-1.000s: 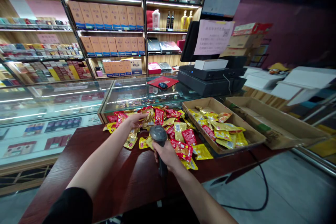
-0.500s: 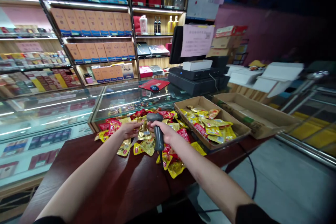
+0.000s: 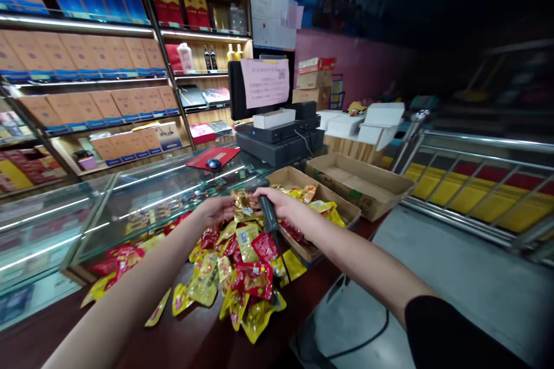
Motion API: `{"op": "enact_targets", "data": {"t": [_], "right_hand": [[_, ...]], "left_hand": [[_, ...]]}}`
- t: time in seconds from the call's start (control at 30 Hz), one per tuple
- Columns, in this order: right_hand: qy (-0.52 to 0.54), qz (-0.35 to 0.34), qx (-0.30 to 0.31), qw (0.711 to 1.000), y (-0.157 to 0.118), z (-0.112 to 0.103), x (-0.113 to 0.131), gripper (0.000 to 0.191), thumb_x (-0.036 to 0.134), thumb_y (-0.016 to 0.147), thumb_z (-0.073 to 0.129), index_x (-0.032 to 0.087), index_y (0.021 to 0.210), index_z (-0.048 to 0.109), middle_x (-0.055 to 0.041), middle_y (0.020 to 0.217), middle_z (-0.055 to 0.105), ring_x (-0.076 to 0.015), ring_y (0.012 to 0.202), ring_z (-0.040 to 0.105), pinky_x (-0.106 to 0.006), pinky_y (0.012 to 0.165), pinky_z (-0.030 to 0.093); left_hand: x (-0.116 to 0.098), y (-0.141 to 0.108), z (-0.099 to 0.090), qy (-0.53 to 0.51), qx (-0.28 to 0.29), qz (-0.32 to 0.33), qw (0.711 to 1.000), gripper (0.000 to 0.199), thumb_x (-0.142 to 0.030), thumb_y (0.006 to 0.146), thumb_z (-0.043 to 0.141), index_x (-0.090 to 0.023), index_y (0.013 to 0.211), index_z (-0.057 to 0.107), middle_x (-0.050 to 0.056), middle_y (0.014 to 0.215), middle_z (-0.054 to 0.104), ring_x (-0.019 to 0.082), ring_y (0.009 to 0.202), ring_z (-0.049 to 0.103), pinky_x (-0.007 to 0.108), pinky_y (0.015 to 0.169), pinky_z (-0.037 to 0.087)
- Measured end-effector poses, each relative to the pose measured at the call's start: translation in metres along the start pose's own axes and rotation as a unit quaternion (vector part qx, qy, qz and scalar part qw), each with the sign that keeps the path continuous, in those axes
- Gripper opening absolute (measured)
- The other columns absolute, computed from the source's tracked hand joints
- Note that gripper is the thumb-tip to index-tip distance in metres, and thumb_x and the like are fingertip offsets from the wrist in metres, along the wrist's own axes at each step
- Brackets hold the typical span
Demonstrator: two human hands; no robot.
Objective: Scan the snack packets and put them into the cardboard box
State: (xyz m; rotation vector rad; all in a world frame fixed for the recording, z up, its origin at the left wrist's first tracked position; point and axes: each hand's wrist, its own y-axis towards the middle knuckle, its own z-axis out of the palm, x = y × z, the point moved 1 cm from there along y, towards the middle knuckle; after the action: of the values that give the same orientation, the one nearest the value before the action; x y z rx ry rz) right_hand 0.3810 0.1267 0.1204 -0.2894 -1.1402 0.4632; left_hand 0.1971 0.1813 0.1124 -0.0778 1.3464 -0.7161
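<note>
My right hand (image 3: 280, 203) is closed around the handle of a dark grey barcode scanner (image 3: 269, 216), its head turned toward the left and its cable hanging down. Facing it, my left hand (image 3: 217, 209) grips a gold snack packet (image 3: 243, 206) close to the scanner's head. Fingertips of the right hand come near the packet's edge; whether they touch it I cannot tell. Below both hands spreads a pile of red, yellow and gold snack packets (image 3: 249, 279) on the dark red tabletop (image 3: 190, 340).
Right of the pile, an open cardboard box (image 3: 352, 210) holds more packets, and a second cardboard box (image 3: 367, 184) stands behind it. A glass display counter (image 3: 142, 184) borders the left. Beyond are a monitor (image 3: 236, 89), a mouse (image 3: 213, 164) and a metal railing (image 3: 471, 184).
The view has turned right and come closer to the pile. Both hands, with the scanner and gold packet, now appear farther over the pile, near the first box.
</note>
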Motion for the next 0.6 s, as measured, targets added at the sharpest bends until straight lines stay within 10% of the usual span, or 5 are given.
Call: {"op": "enact_targets", "data": {"t": [0.27, 0.6], "right_hand": [[0.034, -0.054, -0.138, 0.988, -0.014, -0.088, 0.044, 0.002, 0.014, 0.071, 0.056, 0.014, 0.073, 0.057, 0.001, 0.056, 0.057, -0.0096, 0.05, 0.05, -0.02, 0.048, 0.038], [-0.007, -0.05, -0.073, 0.996, -0.001, -0.052, 0.027, 0.012, 0.014, 0.071, 0.055, 0.014, 0.08, 0.062, -0.0013, 0.06, 0.06, -0.0117, 0.051, 0.05, -0.026, 0.056, 0.046]], "left_hand": [[-0.009, 0.068, 0.088, 0.055, 0.031, -0.03, 0.998, 0.014, -0.019, 0.083, 0.059, -0.011, 0.094, 0.059, 0.01, 0.085, 0.066, 0.015, 0.068, 0.065, 0.029, 0.071, 0.056], [-0.009, 0.047, 0.014, 0.012, -0.022, -0.031, 0.999, 0.026, -0.02, 0.073, 0.071, -0.011, 0.095, 0.06, 0.017, 0.109, 0.063, 0.024, 0.09, 0.065, 0.032, 0.073, 0.057]]}}
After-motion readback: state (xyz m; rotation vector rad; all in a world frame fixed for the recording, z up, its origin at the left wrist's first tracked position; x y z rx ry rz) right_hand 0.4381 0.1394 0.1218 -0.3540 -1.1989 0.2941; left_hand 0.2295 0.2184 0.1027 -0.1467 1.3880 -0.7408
